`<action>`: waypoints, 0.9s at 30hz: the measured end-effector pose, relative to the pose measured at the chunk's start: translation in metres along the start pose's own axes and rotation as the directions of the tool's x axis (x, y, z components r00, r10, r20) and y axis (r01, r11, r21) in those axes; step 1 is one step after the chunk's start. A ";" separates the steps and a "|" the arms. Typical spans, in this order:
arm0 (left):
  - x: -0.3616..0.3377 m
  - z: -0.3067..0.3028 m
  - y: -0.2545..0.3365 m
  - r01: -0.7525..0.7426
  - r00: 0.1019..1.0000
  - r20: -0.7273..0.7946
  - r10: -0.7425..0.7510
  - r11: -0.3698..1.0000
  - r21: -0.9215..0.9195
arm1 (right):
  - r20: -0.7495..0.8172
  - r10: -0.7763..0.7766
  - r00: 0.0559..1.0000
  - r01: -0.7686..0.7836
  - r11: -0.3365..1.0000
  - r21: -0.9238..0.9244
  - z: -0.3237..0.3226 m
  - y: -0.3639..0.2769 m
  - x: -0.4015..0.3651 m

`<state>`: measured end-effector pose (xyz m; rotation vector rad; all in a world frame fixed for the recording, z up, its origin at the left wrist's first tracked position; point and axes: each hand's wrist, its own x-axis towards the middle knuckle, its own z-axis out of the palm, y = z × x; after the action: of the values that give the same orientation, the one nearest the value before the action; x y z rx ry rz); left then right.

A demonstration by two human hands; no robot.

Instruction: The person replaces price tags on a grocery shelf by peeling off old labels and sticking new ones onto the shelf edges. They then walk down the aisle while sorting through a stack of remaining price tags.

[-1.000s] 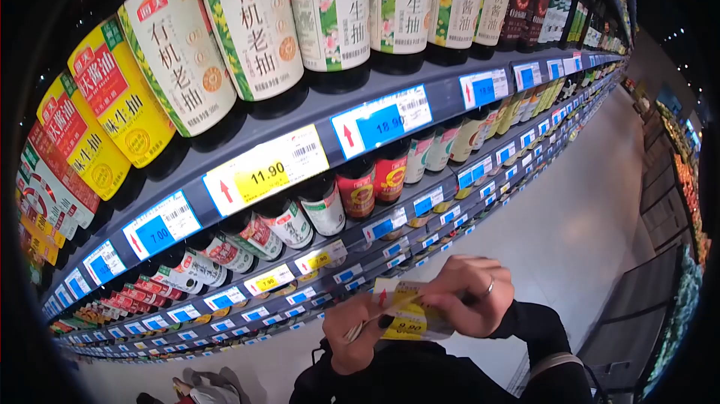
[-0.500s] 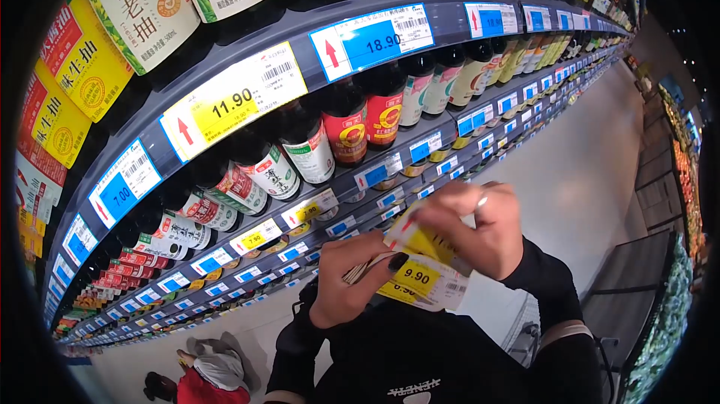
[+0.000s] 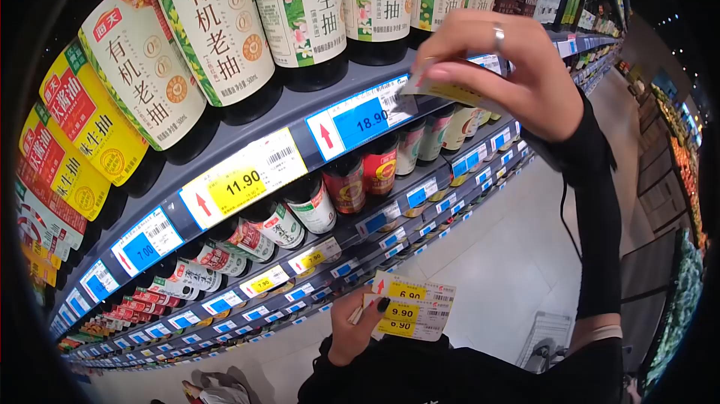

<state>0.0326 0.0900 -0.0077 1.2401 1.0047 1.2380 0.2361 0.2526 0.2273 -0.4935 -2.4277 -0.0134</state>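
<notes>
My left hand is low in front of my body, closed on a small fanned stack of yellow-and-white price tags; 9.90 and 6.90 can be read on them. Raised at the shelf edge, my right hand pinches a single yellow price tag, tilted and partly covered by the fingers. It is beside the right end of the blue 18.90 label on the shelf rail. Left of that label, a yellow 11.90 label is on the same rail.
Soy sauce bottles line the upper shelf, and smaller bottles stand below it. Lower shelf rails carry several labels. On the floor to the right is a metal cart. Another person is at the lower left edge.
My right hand has moved up from the stack to the shelf rail, carrying one price tag. My left hand has lowered slightly with the rest. The camera view has shifted, showing more upper bottles.
</notes>
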 end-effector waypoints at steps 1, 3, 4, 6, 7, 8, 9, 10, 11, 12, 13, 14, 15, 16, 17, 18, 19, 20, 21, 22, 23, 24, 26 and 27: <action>-0.003 0.001 -0.007 0.068 0.998 -0.001 -0.068 0.998 -0.017 | 0.066 -0.068 0.995 0.070 0.997 -0.035 0.001 0.010 0.009; -0.009 0.003 -0.017 0.095 0.996 0.004 -0.095 0.994 -0.048 | 0.117 -0.070 0.991 0.077 0.996 -0.053 0.005 0.022 0.025; -0.011 0.004 -0.021 0.125 0.992 0.005 -0.125 0.989 -0.082 | 0.117 -0.070 0.991 0.077 0.996 -0.054 0.007 0.026 0.031; -0.014 0.003 -0.027 0.123 0.992 -0.004 -0.123 0.990 -0.073 | 0.198 -0.098 0.975 0.123 0.985 -0.120 0.012 0.031 0.040; -0.015 0.002 -0.028 0.120 0.993 -0.014 -0.121 0.991 -0.065 | 0.198 -0.097 0.975 0.122 0.985 -0.118 0.014 0.033 0.043; -0.015 0.002 -0.025 0.119 0.992 -0.018 -0.121 0.990 -0.079 | 0.211 -0.129 0.969 0.162 0.976 -0.145 0.016 0.034 0.046; -0.014 0.000 -0.023 0.123 0.992 -0.019 -0.125 0.989 -0.079 | 0.225 -0.161 0.961 0.202 0.964 -0.171 0.017 0.034 0.047; -0.014 -0.001 -0.022 0.120 0.992 -0.026 -0.123 0.990 -0.075 | 0.226 -0.161 0.961 0.201 0.965 -0.168 0.017 0.031 0.049; -0.014 -0.002 -0.022 0.115 0.993 -0.032 -0.118 0.991 -0.071 | 0.250 -0.177 0.952 0.222 0.962 -0.161 0.013 0.025 0.051; -0.014 -0.003 -0.023 0.115 0.993 -0.032 -0.118 0.991 -0.072 | 0.273 -0.193 0.943 0.241 0.958 -0.155 0.011 0.021 0.053; -0.014 -0.005 -0.025 0.111 0.993 -0.037 -0.113 0.992 -0.065 | 0.274 -0.193 0.942 0.241 0.958 -0.155 0.010 0.020 0.053; -0.013 -0.005 -0.026 0.106 0.993 -0.042 -0.109 0.993 -0.057 | 0.270 -0.149 0.951 0.192 0.972 -0.139 0.008 0.020 0.053; -0.013 -0.006 -0.026 0.106 0.993 -0.042 -0.108 0.993 -0.059 | 0.267 -0.104 0.958 0.141 0.982 -0.122 0.007 0.020 0.053; -0.013 -0.007 -0.027 0.102 0.993 -0.049 -0.104 0.993 -0.055 | 0.282 -0.082 0.956 0.123 0.984 -0.132 0.007 0.019 0.053; -0.013 -0.007 -0.027 0.098 0.993 -0.055 -0.101 0.994 -0.051 | 0.283 -0.080 0.956 0.122 0.984 -0.132 0.007 0.018 0.053; -0.013 -0.007 -0.027 0.100 0.993 -0.054 -0.102 0.994 -0.052 | 0.295 -0.113 0.949 0.161 0.976 -0.145 0.008 0.018 0.053; -0.013 -0.008 -0.028 0.085 0.995 -0.051 -0.087 0.995 -0.053 | 0.307 -0.143 0.941 0.198 0.968 -0.157 0.009 0.017 0.053; -0.013 -0.008 -0.029 0.070 0.996 -0.049 -0.073 0.996 -0.055 | 0.308 -0.141 0.941 0.196 0.968 -0.156 0.011 0.018 0.053; -0.013 -0.008 -0.029 0.073 0.996 -0.048 -0.076 0.996 -0.056 | 0.296 -0.177 0.939 0.233 0.959 -0.164 0.013 0.019 0.053; -0.012 -0.008 -0.027 0.066 0.997 -0.038 -0.068 0.997 -0.042 | 0.283 -0.215 0.935 0.270 0.947 -0.172 0.014 0.020 0.053; -0.012 -0.009 -0.027 0.058 0.998 -0.028 -0.059 0.998 -0.027 | 0.282 -0.214 0.935 0.268 0.948 -0.172 0.014 0.020 0.053; -0.012 -0.009 -0.028 0.059 0.998 -0.027 -0.060 0.998 -0.026 | 0.296 -0.213 0.931 0.275 0.943 -0.187 0.014 0.019 0.054; -0.014 -0.008 -0.031 0.073 0.997 -0.034 -0.075 0.996 -0.047 | 0.307 -0.209 0.929 0.279 0.939 -0.203 0.018 0.020 0.055; -0.014 -0.008 -0.032 0.073 0.997 -0.033 -0.074 0.996 -0.045 | 0.277 -0.204 0.939 0.253 0.955 -0.153 0.024 0.022 0.054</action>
<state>0.0267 0.0799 -0.0413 1.1420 1.0342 1.2216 0.1906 0.2947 0.2390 -0.3047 -2.7458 -0.2976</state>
